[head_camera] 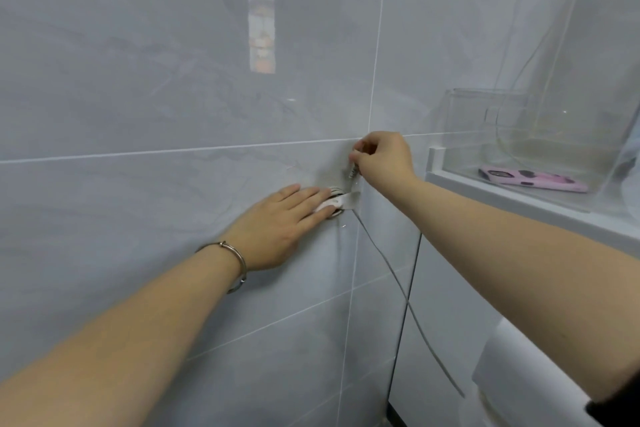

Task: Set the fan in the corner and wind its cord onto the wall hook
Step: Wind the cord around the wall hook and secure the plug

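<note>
Cord (391, 274) coils on wall hook (348, 199), frame centre; slack trails to lower right. Left hand (277, 225): fingers straight, together, pressing coils flat. Right hand (384, 158) pinches cord just above hook. Risk: coils spring off if L pressure lifts early. Fan not in view.

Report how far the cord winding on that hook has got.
Done: a few loops of cord sit on the wall hook. In hand: the left hand presses flat on those loops while the right hand pinches the cord just above. Left: a long slack run hangs toward the floor, unwound. Whether the fan stands in the corner does not show.
</note>
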`<act>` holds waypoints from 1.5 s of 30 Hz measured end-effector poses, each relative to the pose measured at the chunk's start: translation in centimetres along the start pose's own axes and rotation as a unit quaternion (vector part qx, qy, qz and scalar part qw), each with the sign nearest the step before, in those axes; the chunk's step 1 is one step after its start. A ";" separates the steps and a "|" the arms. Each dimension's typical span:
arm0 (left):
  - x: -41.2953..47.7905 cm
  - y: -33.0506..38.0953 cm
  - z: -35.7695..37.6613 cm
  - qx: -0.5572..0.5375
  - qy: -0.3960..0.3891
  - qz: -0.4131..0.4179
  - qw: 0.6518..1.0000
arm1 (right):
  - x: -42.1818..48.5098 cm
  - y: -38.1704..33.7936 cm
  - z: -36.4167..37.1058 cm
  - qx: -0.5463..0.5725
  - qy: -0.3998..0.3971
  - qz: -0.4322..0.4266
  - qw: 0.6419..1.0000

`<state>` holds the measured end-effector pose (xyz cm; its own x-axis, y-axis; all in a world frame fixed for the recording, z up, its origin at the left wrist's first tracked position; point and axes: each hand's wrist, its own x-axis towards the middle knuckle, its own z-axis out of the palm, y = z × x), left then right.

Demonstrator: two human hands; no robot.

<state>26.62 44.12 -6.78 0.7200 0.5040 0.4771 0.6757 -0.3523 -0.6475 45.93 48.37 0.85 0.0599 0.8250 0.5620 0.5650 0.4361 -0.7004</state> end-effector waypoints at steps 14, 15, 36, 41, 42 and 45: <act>-0.3 0.3 -1.3 -0.037 -0.055 -0.001 0.998 | -1.2 -2.6 0.5 -0.052 -0.017 -0.018 0.998; -0.5 0.3 -1.1 -0.033 -0.061 -0.004 0.998 | -0.7 -2.6 0.1 -0.032 -0.025 0.024 0.999; -2.0 -0.1 -0.3 0.018 -0.052 0.015 0.998 | 0.1 -1.4 -3.0 -0.028 -0.347 0.403 0.847; -2.0 -0.2 -0.3 0.013 -0.042 0.017 0.999 | 0.3 -0.1 -1.4 0.040 -0.234 0.427 0.873; -2.0 -0.2 -0.3 0.011 -0.041 0.018 0.999 | 0.3 0.1 -1.3 0.054 -0.222 0.430 0.873; -2.1 -0.2 -0.3 0.006 -0.039 0.015 0.999 | 0.7 0.5 -1.3 0.100 -0.197 0.440 0.870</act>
<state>25.05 42.85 -7.48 0.7249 0.5536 0.4099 0.6519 -0.3592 -0.6678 47.34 48.71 1.43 0.0870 0.9135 -0.3974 0.2860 -0.4050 -0.8684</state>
